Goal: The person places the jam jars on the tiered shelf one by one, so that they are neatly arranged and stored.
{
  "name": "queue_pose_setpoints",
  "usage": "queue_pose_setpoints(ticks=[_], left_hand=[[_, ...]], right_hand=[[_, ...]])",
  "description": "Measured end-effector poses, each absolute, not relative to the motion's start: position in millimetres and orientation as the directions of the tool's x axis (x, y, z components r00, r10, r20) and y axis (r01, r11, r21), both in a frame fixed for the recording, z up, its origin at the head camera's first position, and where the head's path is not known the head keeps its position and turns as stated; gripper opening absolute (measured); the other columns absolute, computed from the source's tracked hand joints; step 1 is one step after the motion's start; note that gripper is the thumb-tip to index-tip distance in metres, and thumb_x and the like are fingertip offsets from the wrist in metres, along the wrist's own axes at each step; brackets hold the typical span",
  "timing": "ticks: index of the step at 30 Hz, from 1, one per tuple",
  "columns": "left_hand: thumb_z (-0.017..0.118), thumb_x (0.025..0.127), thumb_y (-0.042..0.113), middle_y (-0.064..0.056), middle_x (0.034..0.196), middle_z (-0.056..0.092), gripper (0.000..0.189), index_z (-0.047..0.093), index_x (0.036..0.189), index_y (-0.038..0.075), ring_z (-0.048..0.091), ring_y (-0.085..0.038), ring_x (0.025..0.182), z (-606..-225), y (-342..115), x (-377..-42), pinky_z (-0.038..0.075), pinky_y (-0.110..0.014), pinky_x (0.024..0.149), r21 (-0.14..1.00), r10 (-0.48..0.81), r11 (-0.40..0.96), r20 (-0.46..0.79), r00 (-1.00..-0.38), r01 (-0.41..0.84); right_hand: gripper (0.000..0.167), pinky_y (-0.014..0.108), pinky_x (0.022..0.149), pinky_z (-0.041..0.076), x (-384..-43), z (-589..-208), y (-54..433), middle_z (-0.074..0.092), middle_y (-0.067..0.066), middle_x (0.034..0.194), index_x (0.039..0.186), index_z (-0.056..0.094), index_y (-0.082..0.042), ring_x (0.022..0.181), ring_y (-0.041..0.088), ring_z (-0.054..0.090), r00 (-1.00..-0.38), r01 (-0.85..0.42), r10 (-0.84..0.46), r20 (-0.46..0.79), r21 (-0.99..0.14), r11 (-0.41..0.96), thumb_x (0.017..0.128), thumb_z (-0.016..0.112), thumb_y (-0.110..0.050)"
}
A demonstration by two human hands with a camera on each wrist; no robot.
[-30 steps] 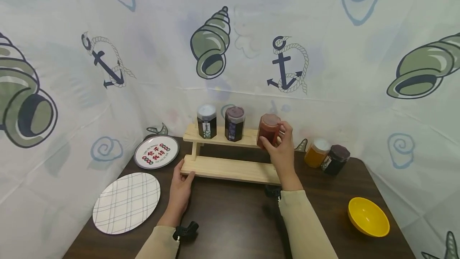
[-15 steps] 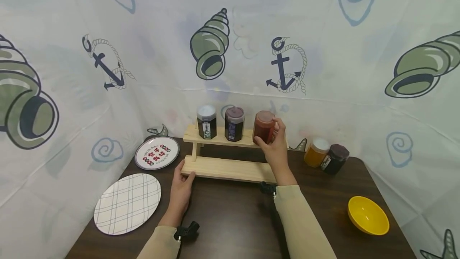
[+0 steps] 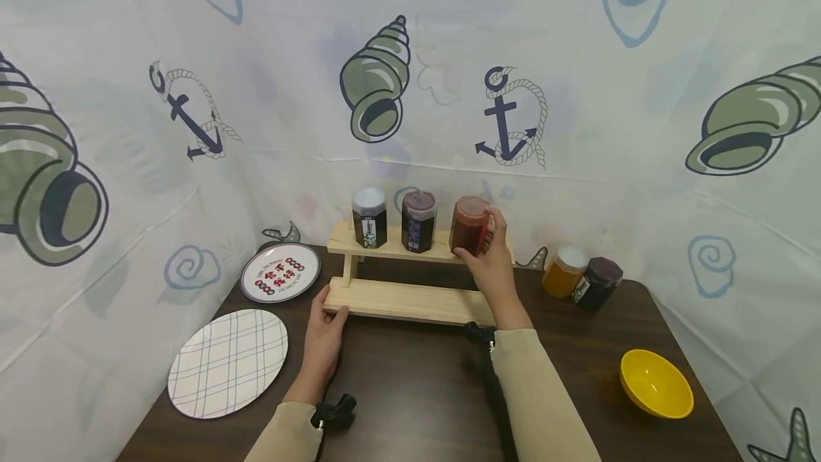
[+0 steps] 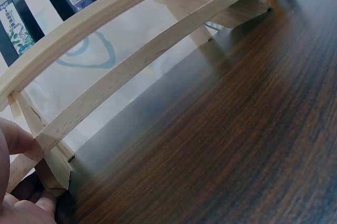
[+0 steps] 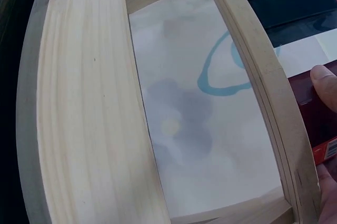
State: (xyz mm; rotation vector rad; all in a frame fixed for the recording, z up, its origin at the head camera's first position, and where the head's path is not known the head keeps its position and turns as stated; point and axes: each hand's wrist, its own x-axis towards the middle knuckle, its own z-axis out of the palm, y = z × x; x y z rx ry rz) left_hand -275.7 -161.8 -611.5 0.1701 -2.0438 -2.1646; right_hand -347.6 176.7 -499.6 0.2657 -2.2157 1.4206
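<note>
Right hand (image 3: 492,257): grasping the red jar (image 3: 470,228), thumb at its lower front, fingers around its right side. Jar position: slightly right of centre frame, at the right part of the upper tier of the wooden rack (image 3: 410,300), upright or nearly so. Contact between jar base and board is probable; the thumb and the board edge obscure it in the head and right wrist views.

Left hand (image 3: 325,326): grasping the left end of the rack's lower tier, thumb at the front edge; left wrist view shows the same grip at its lower left.

Upper tier, left of the red jar: white-lidded jar (image 3: 369,219), then purple-lidded jar (image 3: 419,223), both upright, dark-bodied, labels facing front, spaced apart.

Right of the rack, centre-right of frame: amber jar (image 3: 565,273) with a pale lid, and just beside it a dark jar (image 3: 597,285), on the brown table (image 3: 410,394). Yellow bowl (image 3: 657,385) at lower right, well apart from the rack.

Left of the rack: plate with red characters (image 3: 279,272), near the rack; checked plate (image 3: 228,363) below it in the frame. Behind everything: pale cloth (image 3: 442,141) printed with shells and anchors.
</note>
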Motion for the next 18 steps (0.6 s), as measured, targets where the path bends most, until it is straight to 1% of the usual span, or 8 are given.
queue_pose_setpoints(ticks=[9, 14, 18], left_hand=[[0.060, 0.112, 0.009, -0.019, 0.181, 0.020, 0.074, 0.020, 0.175, 0.014, 0.025, -0.033, 0.167, -613.7, -162.4, -275.9, 0.025, -0.052, 0.136, 0.997, -0.199, -0.063, 0.031, -0.979, 0.044], [0.060, 0.111, 0.009, -0.019, 0.181, 0.021, 0.075, 0.021, 0.175, 0.015, 0.025, -0.033, 0.167, -614.9, -162.1, -276.2, 0.025, -0.052, 0.136, 0.998, -0.197, -0.057, 0.027, -0.980, 0.039], [0.060, 0.111, 0.010, -0.019, 0.181, 0.021, 0.074, 0.022, 0.174, 0.015, 0.025, -0.033, 0.167, -614.4, -161.9, -275.9, 0.025, -0.052, 0.136, 0.998, -0.197, -0.056, 0.031, -0.980, 0.043]], right_hand=[[0.111, 0.061, 0.116, 0.053, -347.7, -500.4, 175.9, 0.060, 0.020, 0.151, 0.163, 0.019, -0.048, 0.138, 0.041, 0.065, -0.871, -0.399, 0.088, 0.483, -0.802, 0.446, 0.089, 0.091, -0.009], [0.110, 0.061, 0.115, 0.054, -347.3, -501.0, 178.0, 0.060, 0.020, 0.149, 0.162, 0.021, -0.048, 0.136, 0.042, 0.065, -0.871, -0.405, 0.087, 0.483, -0.808, 0.428, 0.089, 0.091, -0.006], [0.109, 0.060, 0.116, 0.053, -346.7, -500.6, 179.3, 0.060, 0.020, 0.149, 0.163, 0.021, -0.048, 0.137, 0.042, 0.065, -0.876, -0.408, 0.076, 0.476, -0.817, 0.408, 0.090, 0.090, -0.007]])
